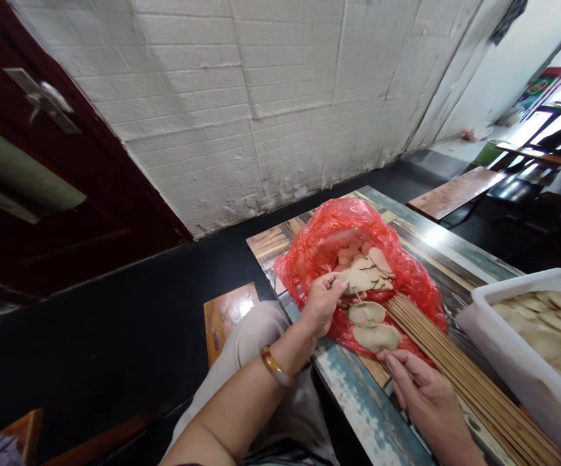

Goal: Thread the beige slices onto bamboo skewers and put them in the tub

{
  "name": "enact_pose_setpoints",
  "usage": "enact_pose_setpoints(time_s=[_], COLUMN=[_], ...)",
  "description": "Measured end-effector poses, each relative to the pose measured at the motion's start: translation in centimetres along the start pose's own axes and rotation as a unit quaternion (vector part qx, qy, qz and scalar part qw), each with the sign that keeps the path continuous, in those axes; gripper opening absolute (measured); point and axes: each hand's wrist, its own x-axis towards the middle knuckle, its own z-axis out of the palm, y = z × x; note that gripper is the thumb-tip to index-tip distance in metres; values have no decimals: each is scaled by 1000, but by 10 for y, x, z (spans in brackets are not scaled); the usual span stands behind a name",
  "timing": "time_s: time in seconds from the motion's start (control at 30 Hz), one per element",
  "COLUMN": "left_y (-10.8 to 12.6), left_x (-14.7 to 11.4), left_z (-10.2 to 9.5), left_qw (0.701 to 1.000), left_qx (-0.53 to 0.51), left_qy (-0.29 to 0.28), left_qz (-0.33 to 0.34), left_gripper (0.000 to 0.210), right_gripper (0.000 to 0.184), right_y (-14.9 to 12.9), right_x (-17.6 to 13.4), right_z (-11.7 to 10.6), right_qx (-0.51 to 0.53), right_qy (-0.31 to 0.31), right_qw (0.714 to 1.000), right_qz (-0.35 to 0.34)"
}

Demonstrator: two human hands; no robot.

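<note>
My left hand (319,303), with a bangle on the wrist, pinches a pale, flat, round slice (356,281) at the mouth of a red plastic bag (299,252). More pale slices (380,260) lie in a heap inside the bag. Between the thumb and fingers of my right hand (423,391) is the lower end of a thin bamboo skewer (384,350). Two slices (377,338) are threaded on it, and its upper end meets the slice in my left hand. Whether the tip has pierced that slice I cannot make out.
A thick bundle of bamboo skewers (459,362) lies across the wood-patterned table (352,395), its far end on the bag. At the right stands a white tub (498,336) of slices. A bench (455,192) is beyond the table, and a wooden stool (226,314) is beside my knee.
</note>
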Motion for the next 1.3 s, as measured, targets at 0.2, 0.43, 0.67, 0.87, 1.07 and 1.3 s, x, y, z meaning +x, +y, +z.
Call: enact_pose_setpoints(time_s=[0.2, 0.43, 0.67, 0.87, 1.07, 1.3], left_y=[1, 2, 2, 2, 1, 5], left_x=[0, -1, -2, -1, -1, 0], left_z=[0, 1, -2, -2, -2, -1], left_qw=[1000, 1000, 997, 996, 995, 989], left_qx=[-3, -20, -66, -79, -87, -122], left_qy=[-4, -17, -37, -36, -38, -44], left_qz=[-3, -14, -34, -37, -41, -71], left_gripper=[38, 35, 29, 28, 22, 19], right_gripper=[31, 33, 35, 34, 33, 32], right_y=[2, 1, 4, 2, -2, 1], right_x=[0, 0, 1, 0, 0, 1], right_z=[-1, 3, 6, 5, 6, 2], right_qx=[1, 23, 30, 28, 13, -14], right_qy=[1, 32, 50, 59, 69, 57], right_qw=[1000, 999, 998, 998, 997, 998], right_qz=[5, 7, 8, 15, 10, -13])
